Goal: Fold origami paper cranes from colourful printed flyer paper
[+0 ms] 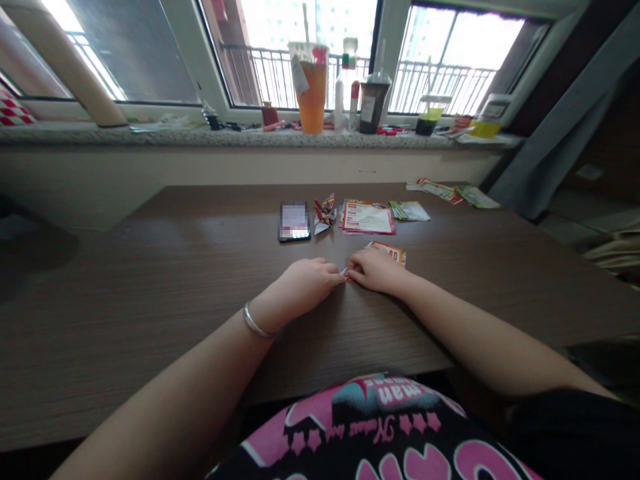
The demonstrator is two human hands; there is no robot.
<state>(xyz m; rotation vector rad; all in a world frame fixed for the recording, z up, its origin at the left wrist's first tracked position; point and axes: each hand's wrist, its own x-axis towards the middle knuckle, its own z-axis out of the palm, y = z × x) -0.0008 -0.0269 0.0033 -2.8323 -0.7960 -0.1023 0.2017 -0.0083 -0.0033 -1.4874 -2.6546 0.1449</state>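
Both hands meet low over the brown table [200, 267]. My left hand [309, 283] is closed, with thumb and fingertips pinching one end of a small piece of paper [344, 272]. Only a white sliver with a bit of orange shows between the hands. My right hand [371, 268] is closed too, fingertips curled down on the other side of that paper. Just behind my right hand lies an orange-and-white printed leaflet [393, 253], partly covered by the hand. Whether that leaflet joins the pinched piece, I cannot tell.
Farther back lie a phone [295, 221], a folded paper shape [326, 212], a stack of printed sheets [369, 217], a green-white packet [410, 211] and more leaflets [440, 192]. On the windowsill [225, 138] stand an orange drink cup [312, 93], a dark cup [373, 105] and bottles.
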